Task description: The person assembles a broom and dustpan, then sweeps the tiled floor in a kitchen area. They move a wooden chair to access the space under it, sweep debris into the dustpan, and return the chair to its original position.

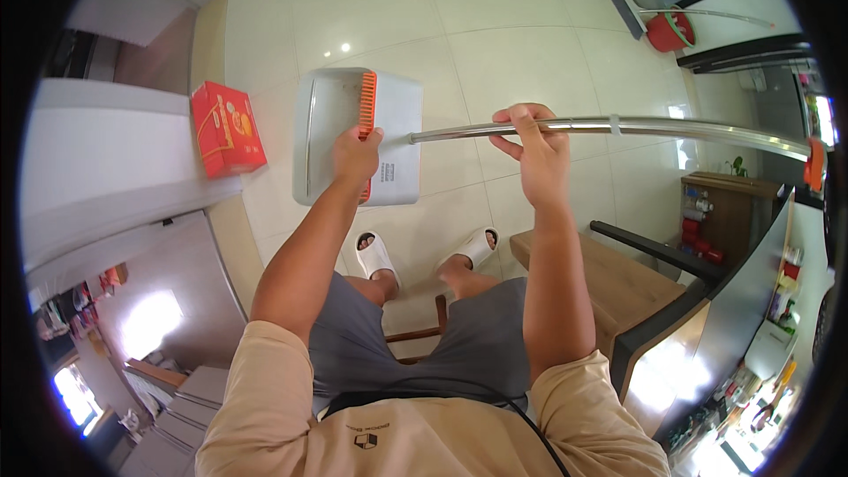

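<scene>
A pale grey dustpan is held in front of my legs, its hollow side turned to the left. An orange comb strip with teeth runs across it. My left hand grips the dustpan at the middle of this strip, hiding part of it. From the dustpan's right side extends a long shiny metal pole, reaching to an orange end piece at far right. Around the pole my right hand is loosely closed, thumb on top, some fingers extended.
A red printed box stands by the left wall on the tiled floor. Upper right, a broom is beside a red bucket. Wooden furniture with a black rail is close on my right. White slippers are on my feet.
</scene>
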{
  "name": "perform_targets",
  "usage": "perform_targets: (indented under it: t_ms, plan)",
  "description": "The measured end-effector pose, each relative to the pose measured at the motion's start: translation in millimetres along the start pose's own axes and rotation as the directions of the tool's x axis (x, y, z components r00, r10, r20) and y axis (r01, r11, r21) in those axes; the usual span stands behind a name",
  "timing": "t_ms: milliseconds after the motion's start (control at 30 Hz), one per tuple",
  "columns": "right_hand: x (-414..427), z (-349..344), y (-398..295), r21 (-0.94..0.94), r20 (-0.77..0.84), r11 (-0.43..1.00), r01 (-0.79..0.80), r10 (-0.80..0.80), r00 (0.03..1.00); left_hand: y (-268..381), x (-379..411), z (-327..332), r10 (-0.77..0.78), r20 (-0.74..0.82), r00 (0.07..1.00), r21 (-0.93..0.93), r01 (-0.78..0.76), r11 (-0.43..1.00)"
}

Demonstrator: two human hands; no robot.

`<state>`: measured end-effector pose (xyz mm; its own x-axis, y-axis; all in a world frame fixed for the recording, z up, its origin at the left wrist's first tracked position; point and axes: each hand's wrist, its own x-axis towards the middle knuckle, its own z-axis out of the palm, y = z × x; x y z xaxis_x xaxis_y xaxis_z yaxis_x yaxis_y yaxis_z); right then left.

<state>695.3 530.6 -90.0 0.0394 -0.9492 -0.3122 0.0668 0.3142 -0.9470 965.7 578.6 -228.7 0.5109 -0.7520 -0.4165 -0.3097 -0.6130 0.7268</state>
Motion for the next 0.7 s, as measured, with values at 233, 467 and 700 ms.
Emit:
perform_targets:
  t_ms: [233, 467, 700]
  plan:
    - [-20.6, -10.1, 32.0, 0.052, 0.153, 0.995, 0.08, -0.087, 0.984, -31.8, -23.9, -16.5, 0.09, -0.111, 0.99, -0.075, -0.099, 0.992]
    - [-85.4, -1.0, 1.7, -0.304, -0.095, 0.95, 0.077, -0.11, 0.989, -23.4, -91.2, -54.6, 0.283, -0.236, 0.929, -0.189, -0.33, 0.925]
    - [-192.7, -16.8, -44.5, 0.172, 0.062, 0.89, 0.423, -0.439, 0.897, 16.4, -194.9, -105.2, 0.379, -0.289, 0.879, -0.253, -0.453, 0.855]
